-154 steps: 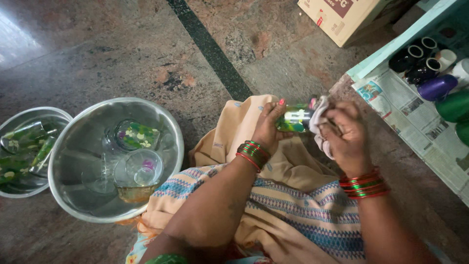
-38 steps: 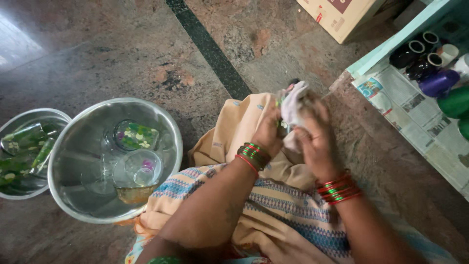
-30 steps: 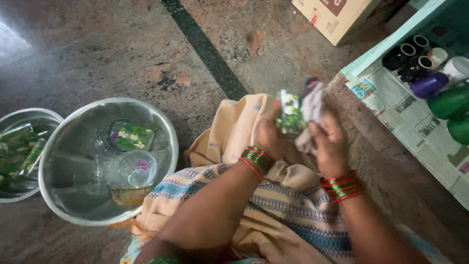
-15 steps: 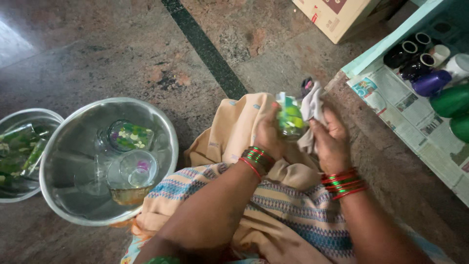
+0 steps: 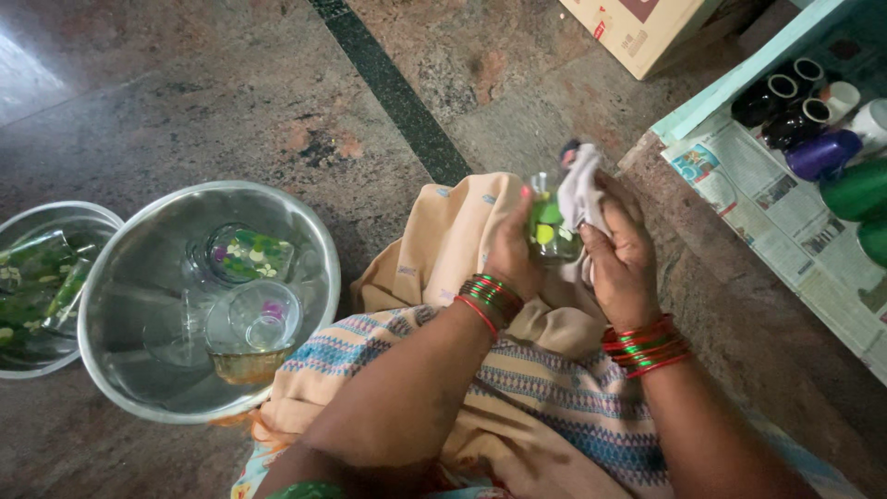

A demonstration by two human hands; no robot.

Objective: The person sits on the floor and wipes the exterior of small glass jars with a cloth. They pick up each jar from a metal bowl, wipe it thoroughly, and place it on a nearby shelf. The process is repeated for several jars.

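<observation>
Your left hand (image 5: pixel 511 251) grips the green-patterned glass (image 5: pixel 552 222) above your lap, steadying it so your right hand (image 5: pixel 621 263), closed around the pale cloth (image 5: pixel 580 192), can press against its side, while more glasses sit in the steel basin (image 5: pixel 129 277) nearby.

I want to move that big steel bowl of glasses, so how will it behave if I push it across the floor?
The steel bowl probably slides easily, since the stone floor looks polished. The glasses inside lie loose, some on their sides, so they would likely roll, knock together and perhaps chip. It may feel heavy for its size.
</observation>
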